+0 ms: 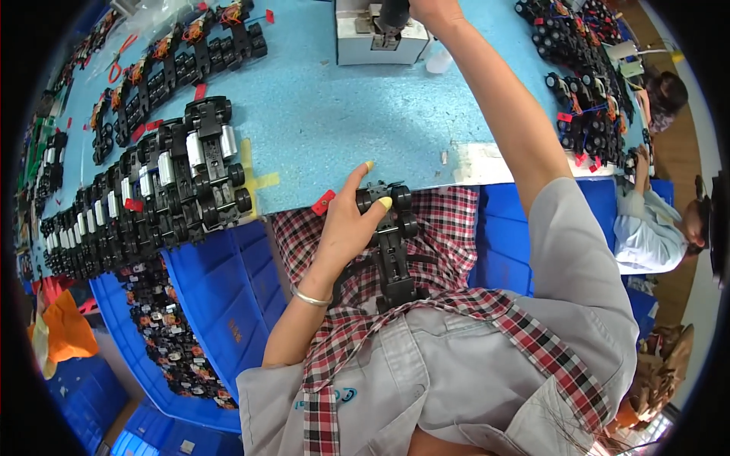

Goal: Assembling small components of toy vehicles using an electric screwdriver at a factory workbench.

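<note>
My left hand (351,222) holds a black toy car chassis (395,262) with small black wheels, at the table's near edge and over my lap. Yellow covers sit on its thumb and index fingertips; the thumb presses the chassis and the index finger stretches forward. My right hand (436,11) reaches far ahead, closed around a black cylindrical tool (394,14), partly cut off by the upper edge. That tool's lower end is over the metal slot of a grey-white box-shaped device (357,50).
Rows of black chassis with silver parts (166,169) line the table's left. More chassis (582,99) stand at right. A small translucent bottle (439,62) is beside the device. Blue crates (220,281) flank my lap. A co-worker (650,232) sits at far right.
</note>
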`<state>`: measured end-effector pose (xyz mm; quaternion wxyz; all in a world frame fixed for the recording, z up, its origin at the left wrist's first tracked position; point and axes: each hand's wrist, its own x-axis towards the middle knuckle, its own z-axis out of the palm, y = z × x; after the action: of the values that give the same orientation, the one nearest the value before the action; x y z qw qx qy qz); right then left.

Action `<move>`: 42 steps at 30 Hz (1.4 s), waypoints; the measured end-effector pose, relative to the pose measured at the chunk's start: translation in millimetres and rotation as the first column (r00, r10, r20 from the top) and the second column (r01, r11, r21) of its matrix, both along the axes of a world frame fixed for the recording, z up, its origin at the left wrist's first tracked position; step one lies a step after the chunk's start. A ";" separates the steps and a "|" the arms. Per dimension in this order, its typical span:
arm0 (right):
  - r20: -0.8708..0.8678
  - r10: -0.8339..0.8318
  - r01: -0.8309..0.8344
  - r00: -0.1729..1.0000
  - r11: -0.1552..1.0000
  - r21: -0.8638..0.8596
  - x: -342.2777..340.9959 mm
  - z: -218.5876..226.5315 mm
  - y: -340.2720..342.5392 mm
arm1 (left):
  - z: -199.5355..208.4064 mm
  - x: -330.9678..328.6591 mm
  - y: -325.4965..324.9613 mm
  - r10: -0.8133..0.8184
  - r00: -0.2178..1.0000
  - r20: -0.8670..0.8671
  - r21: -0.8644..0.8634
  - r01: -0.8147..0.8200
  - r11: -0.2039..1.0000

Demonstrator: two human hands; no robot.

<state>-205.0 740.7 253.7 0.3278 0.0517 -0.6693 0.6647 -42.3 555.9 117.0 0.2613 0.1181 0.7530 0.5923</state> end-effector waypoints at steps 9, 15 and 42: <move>0.188 0.542 -0.502 0.819 0.836 -0.220 119.4 -31.2 -23.1 | -9.4 10.5 3.1 0.045 0.992 0.116 0.133 -0.061 0.989; 0.239 0.515 -0.475 0.823 0.855 -0.208 138.0 -60.0 -36.4 | -12.5 9.3 8.7 0.046 0.945 0.325 0.295 -0.147 0.944; -0.208 0.164 -0.206 0.964 0.958 -0.198 27.7 3.3 24.1 | -7.3 1.1 5.3 0.066 0.987 0.145 0.179 -0.091 0.980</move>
<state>-177.2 764.8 257.1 0.3299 0.1412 -0.5501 0.7541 -41.2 561.2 109.7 0.2772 0.0706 0.6787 0.6764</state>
